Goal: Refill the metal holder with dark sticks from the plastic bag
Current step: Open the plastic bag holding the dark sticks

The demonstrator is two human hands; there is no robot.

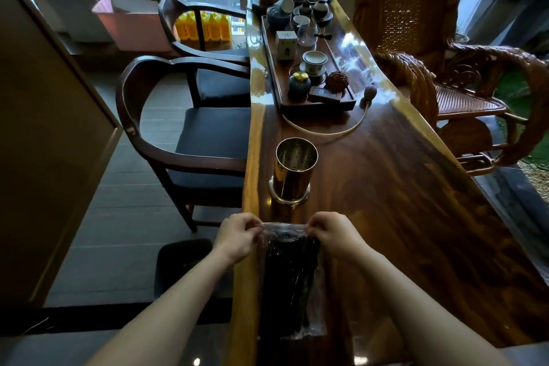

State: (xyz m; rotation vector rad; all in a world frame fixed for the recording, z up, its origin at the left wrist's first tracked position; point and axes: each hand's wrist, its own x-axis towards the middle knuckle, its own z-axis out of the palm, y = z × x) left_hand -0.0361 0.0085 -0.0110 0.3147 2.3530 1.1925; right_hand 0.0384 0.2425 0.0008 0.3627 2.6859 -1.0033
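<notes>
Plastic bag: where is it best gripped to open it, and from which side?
Probably at its far mouth edge, one pinch from each side, as the left hand and right hand do: the plastic bag lies flat, its empty film beyond the dark sticks facing the metal holder.

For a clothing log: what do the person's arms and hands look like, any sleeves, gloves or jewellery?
The left hand and right hand wear no gloves, and no ring, watch or bracelet shows. Both are bare up to the frame's edge, with no sleeve in view.
</notes>
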